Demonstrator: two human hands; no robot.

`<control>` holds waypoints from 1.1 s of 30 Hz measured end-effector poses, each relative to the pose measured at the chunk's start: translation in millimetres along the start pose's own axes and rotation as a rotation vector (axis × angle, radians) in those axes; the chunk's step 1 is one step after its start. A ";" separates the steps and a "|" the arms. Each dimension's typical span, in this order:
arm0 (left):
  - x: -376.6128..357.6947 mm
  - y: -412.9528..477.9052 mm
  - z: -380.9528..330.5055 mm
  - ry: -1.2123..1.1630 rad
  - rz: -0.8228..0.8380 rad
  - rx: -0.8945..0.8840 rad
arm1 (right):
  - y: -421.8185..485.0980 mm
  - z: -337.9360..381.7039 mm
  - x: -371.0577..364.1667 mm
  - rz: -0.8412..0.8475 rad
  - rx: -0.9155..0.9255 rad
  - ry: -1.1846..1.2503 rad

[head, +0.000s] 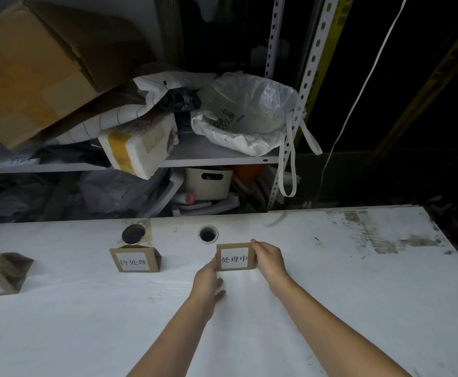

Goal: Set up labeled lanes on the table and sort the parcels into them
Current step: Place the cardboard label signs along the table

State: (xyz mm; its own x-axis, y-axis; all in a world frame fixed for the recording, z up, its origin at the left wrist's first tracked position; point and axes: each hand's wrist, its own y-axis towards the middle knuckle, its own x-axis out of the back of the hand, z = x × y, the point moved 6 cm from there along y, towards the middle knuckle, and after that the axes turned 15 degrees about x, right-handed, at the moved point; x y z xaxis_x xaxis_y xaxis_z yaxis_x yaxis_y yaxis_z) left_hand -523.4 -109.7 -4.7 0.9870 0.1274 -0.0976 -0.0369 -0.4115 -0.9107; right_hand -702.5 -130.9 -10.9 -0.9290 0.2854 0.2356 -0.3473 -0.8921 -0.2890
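Note:
Three brown cardboard label stands with white printed labels stand on the white table point(249, 322). The middle-right stand point(235, 257) sits upright on the table just below a round cable hole; my left hand point(207, 282) grips its lower left edge and my right hand point(268, 261) grips its right side. A second stand point(134, 260) is upright to the left, untouched. A third stand point(0, 273) lies at the far left edge, partly cut off. Parcels fill the shelf behind: a white foam box point(138, 146) with yellow tape and a large cardboard box point(32, 72).
Two round cable holes point(208, 234) pierce the table near its back edge. A clear plastic bag point(247, 112) and grey mailer bags crowd the metal shelf point(217, 156). A beige bin point(208, 183) sits on the lower shelf. Tape residue marks the table's far right.

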 end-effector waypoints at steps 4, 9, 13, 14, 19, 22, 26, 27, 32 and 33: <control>-2.2 0.6 -1.8 0.032 -0.001 -0.003 | 1.2 0.8 1.1 0.013 0.006 -0.017; -2.8 -3.7 -0.9 0.050 -0.009 0.022 | -0.9 3.7 4.4 0.017 -0.001 -0.051; 1.5 -7.0 -0.3 0.044 -0.024 0.043 | -4.8 12.9 7.6 0.032 0.038 -0.079; 4.4 -9.4 -1.0 0.040 -0.026 0.041 | -7.8 19.2 8.9 0.041 0.063 -0.102; 41.7 -35.8 -4.8 0.087 -0.031 -0.011 | -26.4 59.5 20.4 -0.110 0.353 -0.383; 94.8 -62.4 -7.7 0.107 -0.084 -0.062 | -47.0 88.2 -6.8 -0.089 0.473 -0.394; 194.9 -92.1 -19.3 -0.017 -0.241 -0.133 | -80.0 133.0 -84.3 0.009 0.597 -0.322; 222.9 -98.7 -22.7 -0.063 -0.276 -0.150 | -89.6 144.2 -109.6 0.045 0.622 -0.305; 354.6 -112.8 -40.0 -0.234 -0.445 -0.233 | -133.5 168.2 -244.4 0.233 0.564 -0.161; 379.8 -110.8 -44.8 -0.250 -0.483 -0.256 | -140.5 167.7 -272.8 0.260 0.536 -0.146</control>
State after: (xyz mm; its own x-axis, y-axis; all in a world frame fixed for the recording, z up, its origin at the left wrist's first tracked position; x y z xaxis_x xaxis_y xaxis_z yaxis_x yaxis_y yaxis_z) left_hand -137.5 -56.1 77.2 0.8149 0.5497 0.1838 0.4763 -0.4545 -0.7527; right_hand -378.8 -142.2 121.1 -0.9346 0.0175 0.3554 0.0362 -0.9889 0.1439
